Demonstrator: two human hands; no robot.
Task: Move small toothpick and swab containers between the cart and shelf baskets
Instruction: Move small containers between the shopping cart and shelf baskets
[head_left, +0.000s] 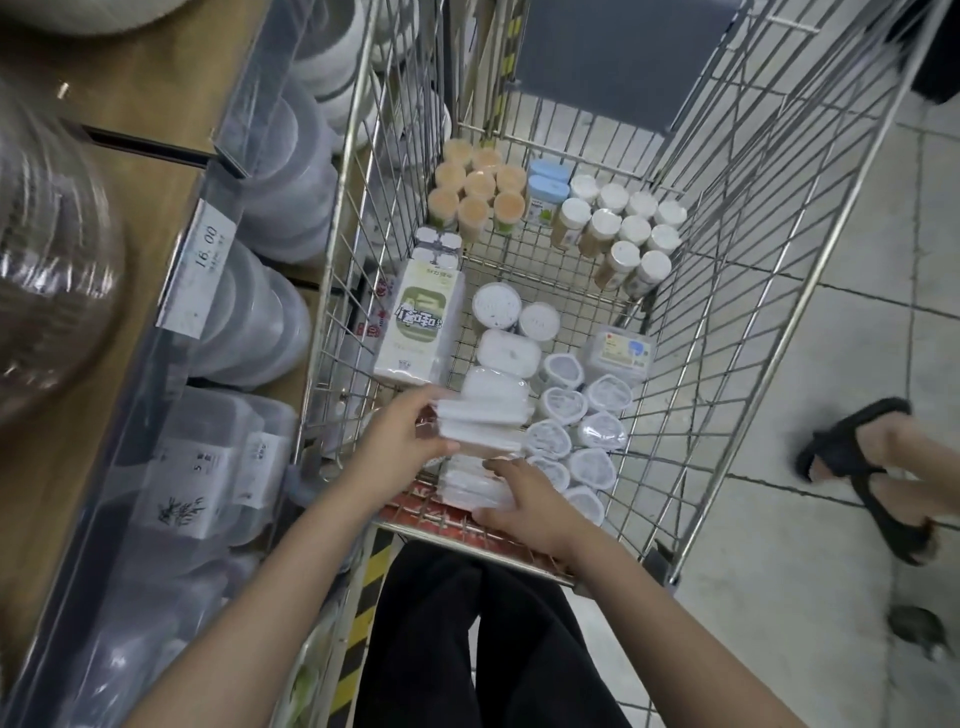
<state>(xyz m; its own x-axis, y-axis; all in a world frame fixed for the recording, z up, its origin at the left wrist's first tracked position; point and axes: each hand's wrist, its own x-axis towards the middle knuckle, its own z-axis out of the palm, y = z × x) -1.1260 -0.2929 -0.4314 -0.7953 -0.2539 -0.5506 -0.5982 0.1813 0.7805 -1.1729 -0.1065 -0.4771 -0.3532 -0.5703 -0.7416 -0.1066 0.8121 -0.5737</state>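
Note:
A wire shopping cart (727, 322) holds many small containers. My left hand (400, 441) grips a stack of flat white swab boxes (483, 421) just above the cart's near end. My right hand (524, 499) grips another stack of flat clear boxes (467, 486) lying at the cart's near edge. Beside them lie several heart-shaped clear swab tubs (576, 431). Farther in stand orange-topped toothpick jars (475, 187) and white-capped jars (623, 228).
A green-and-white tissue pack (421, 322) lies on the cart's left side. To the left, a wooden shelf with a clear front rail (171, 291) carries stacked plastic tubs (249, 322) and a 16.00 price tag (200, 265). Another person's sandalled feet (872, 462) stand on the tiled floor at right.

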